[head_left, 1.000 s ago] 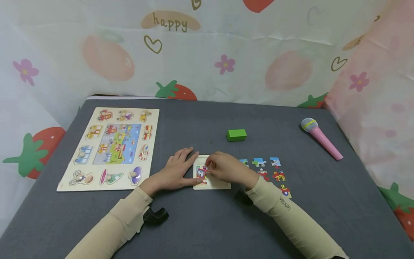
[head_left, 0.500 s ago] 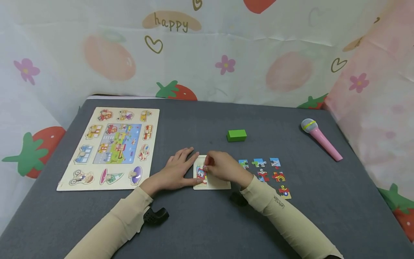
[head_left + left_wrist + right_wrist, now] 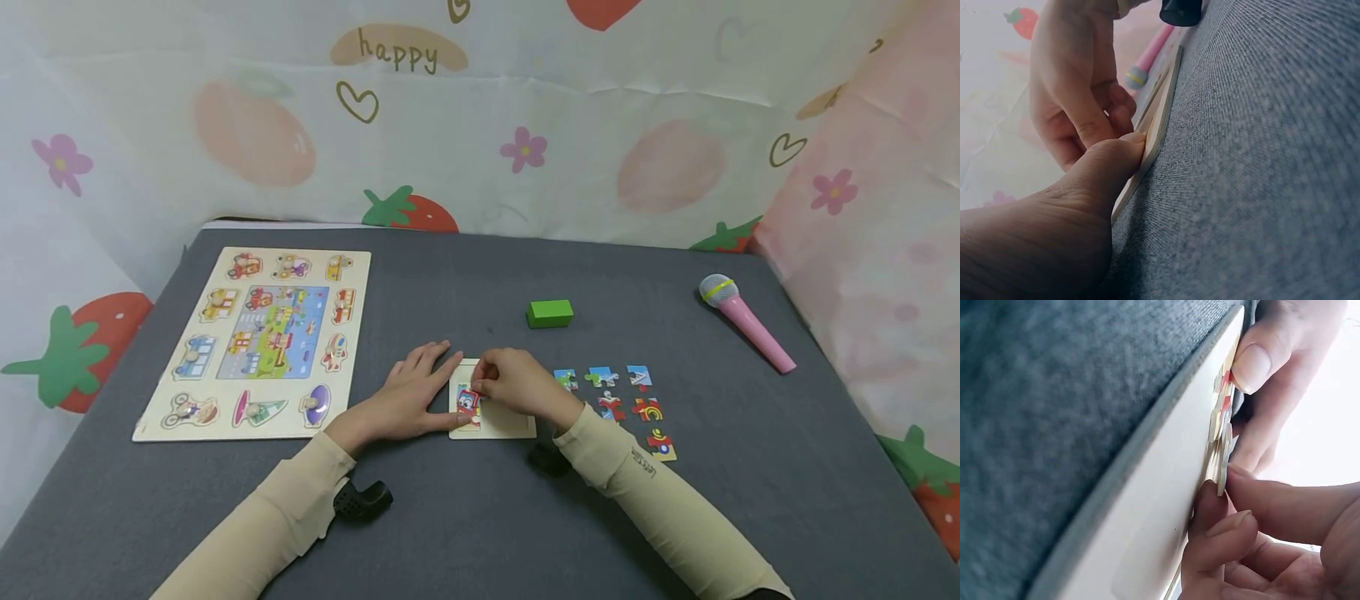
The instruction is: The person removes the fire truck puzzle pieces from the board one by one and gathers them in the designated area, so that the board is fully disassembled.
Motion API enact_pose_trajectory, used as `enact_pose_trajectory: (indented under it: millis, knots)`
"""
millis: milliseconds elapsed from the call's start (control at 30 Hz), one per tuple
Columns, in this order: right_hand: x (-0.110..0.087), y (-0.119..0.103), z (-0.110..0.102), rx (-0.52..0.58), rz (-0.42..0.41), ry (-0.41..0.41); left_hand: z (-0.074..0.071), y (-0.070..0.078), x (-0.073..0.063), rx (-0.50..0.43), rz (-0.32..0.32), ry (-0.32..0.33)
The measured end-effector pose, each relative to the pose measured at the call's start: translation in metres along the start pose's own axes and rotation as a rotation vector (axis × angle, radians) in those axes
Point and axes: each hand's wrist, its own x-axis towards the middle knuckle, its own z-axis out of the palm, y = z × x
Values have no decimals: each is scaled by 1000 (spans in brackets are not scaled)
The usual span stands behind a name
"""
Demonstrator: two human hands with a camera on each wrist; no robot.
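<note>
A small wooden puzzle tray (image 3: 510, 425) lies on the table between the two hands. The left hand (image 3: 405, 404) has its fingers spread and straight, and its thumb rests on the tray's lower left part. At the tray's left side, the right hand (image 3: 517, 383) pinches a jigsaw piece (image 3: 1223, 465) between thumb and index finger; the piece is tilted above the tray in the right wrist view. Printed pieces with red and yellow (image 3: 1225, 381) lie in the tray near the left thumb. The right hand partly hides the tray's upper middle.
Several loose jigsaw pieces (image 3: 647, 409) lie to the right of the tray. A green block (image 3: 550, 314) sits behind it, and a pink toy microphone (image 3: 750, 327) lies at the far right. A large peg puzzle board (image 3: 296, 408) occupies the table's left side.
The right hand has shifted slightly left with the jigsaw piece, its forearm swinging left and uncovering more of the loose pieces. The left hand stays put.
</note>
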Motion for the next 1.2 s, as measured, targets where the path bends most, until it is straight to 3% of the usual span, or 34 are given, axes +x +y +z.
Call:
enact_pose_trajectory:
  millis: [233,400,600,767,967,1200]
  knots:
    - [-1,3,-4,49,-7,-15,0,0,0,8,3,0]
    - [-10,14,-21,123,29,20,1,1,0,12,2,-8]
    - [-35,44,-56,193,66,45,2,0,0,22,10,12]
    - [-59,73,-74,183,56,3,3,-1,0,22,17,13]
    - [-72,92,-72,162,6,-76,2,-3,-1,30,16,24]
    - [-75,97,-61,158,-8,-66,4,-3,1,23,20,15]
